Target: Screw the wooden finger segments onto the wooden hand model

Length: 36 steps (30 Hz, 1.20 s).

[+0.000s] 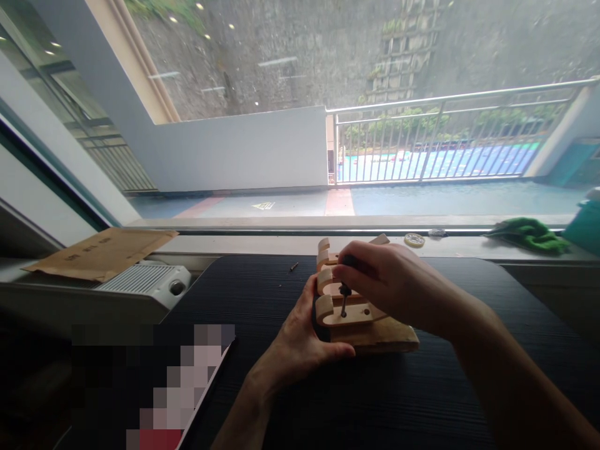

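On the dark table lies a wooden board [382,337] carrying several curved wooden hooks [335,320] side by side. My right hand [375,275] is closed around the dark handle of a screwdriver [345,294], whose shaft points down into a hole near the bend of the nearest hook. A second hole in that hook shows to the right of the shaft. My left hand [309,331] grips the board's left end, thumb along the front edge and fingers behind, partly hidden. A small screw [294,267] lies on the table beyond my left hand.
The black table [262,300] reaches to a window sill holding a roll of tape [414,240] and a green cloth [529,236]. To the left, a brown paper envelope [103,250] rests on a white radiator [145,284]. A railing [440,140] stands outside the window.
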Each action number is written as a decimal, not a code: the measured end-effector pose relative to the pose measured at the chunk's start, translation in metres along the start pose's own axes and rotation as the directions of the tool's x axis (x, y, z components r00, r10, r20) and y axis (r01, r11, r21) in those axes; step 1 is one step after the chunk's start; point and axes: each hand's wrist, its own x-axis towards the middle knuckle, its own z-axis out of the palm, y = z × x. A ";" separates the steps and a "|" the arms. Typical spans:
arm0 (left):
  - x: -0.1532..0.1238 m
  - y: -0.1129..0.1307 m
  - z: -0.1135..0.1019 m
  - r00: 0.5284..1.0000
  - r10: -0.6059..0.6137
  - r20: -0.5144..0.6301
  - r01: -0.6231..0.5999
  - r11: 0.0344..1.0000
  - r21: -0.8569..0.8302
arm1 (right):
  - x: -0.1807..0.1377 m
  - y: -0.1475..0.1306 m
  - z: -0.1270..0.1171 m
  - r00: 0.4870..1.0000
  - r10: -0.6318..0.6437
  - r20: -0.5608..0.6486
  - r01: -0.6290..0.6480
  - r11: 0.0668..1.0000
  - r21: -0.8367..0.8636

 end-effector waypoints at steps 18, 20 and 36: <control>-0.002 0.009 0.003 0.998 -0.019 -0.061 0.022 0.998 0.062 | 0.006 0.007 0.003 0.999 0.012 -0.053 -0.013 0.999 -0.034; -0.002 0.010 0.004 0.998 -0.007 -0.056 0.009 0.999 0.049 | 0.006 0.008 0.005 0.997 0.042 -0.071 -0.047 0.997 -0.064; -0.002 0.017 -0.008 0.986 0.012 -0.166 -0.006 0.999 0.040 | 0.005 0.003 0.012 0.999 0.022 0.024 -0.022 1.000 0.004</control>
